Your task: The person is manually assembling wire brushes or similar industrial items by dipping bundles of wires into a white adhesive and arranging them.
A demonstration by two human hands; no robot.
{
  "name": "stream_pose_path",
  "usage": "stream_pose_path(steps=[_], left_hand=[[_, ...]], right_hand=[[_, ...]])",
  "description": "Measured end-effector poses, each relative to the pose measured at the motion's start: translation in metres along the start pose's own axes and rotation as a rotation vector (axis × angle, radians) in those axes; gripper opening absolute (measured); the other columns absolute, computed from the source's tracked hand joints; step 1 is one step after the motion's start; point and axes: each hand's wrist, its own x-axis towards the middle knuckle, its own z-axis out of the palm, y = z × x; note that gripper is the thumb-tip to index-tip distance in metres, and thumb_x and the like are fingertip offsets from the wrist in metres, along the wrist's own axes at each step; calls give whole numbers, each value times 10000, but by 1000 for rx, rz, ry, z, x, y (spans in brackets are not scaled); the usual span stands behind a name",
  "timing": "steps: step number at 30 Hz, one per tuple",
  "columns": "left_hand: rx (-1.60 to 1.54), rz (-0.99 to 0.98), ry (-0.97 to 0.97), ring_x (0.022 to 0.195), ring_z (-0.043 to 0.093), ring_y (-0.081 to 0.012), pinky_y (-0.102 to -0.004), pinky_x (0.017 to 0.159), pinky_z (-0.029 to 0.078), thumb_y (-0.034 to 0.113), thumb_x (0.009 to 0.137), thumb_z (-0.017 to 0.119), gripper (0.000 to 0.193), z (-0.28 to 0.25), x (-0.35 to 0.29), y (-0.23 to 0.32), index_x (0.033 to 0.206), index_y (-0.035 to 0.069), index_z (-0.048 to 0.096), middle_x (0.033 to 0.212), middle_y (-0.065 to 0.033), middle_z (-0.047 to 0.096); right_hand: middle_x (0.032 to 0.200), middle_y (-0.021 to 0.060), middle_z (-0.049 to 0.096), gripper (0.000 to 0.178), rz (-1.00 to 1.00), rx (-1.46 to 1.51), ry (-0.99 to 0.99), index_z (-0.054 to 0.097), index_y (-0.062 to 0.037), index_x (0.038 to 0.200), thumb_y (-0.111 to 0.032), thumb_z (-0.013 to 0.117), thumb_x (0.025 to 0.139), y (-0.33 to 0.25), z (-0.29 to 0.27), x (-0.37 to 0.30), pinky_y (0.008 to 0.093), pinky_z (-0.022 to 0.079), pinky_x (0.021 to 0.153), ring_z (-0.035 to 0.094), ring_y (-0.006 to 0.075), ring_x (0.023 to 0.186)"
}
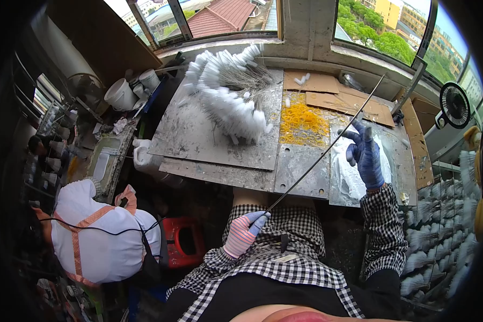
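My left hand [242,234], in a pink-and-white striped glove with bluish fingertips, is closed around the near end of a long thin dark rod [312,166]. The rod slants up to the right across the table, its far end near the window wall. My right hand [368,158], in a blue-grey glove, is raised over a white plastic sheet [350,166]. Its fingers are apart; one fingertip comes close to the rod, and whether it touches I cannot tell. Left of the rod lies a large heap of thin wires with white tips [228,99]. Yellow rubber bands [304,122] are scattered beside the heap.
Cardboard pieces [354,104] lie at the table's back right. A small black fan [454,104] stands to the right, above racks of white-tipped bundles [432,241]. At left, a person in white [107,236] bends beside a red stool [183,241]; a white jug [146,156] stands nearby.
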Motion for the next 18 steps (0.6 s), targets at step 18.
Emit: stream_pose_path(steps=[18], left_hand=[[704, 220, 150, 699, 571, -89, -269, 667, 484, 193, 911, 733, 199, -71, 150, 79, 912, -3, 702, 765, -30, 660]], right_hand=[[762, 113, 717, 333, -140, -379, 581, 621, 23, 1059, -285, 526, 976, -75, -175, 290, 309, 519, 440, 626, 158, 531]])
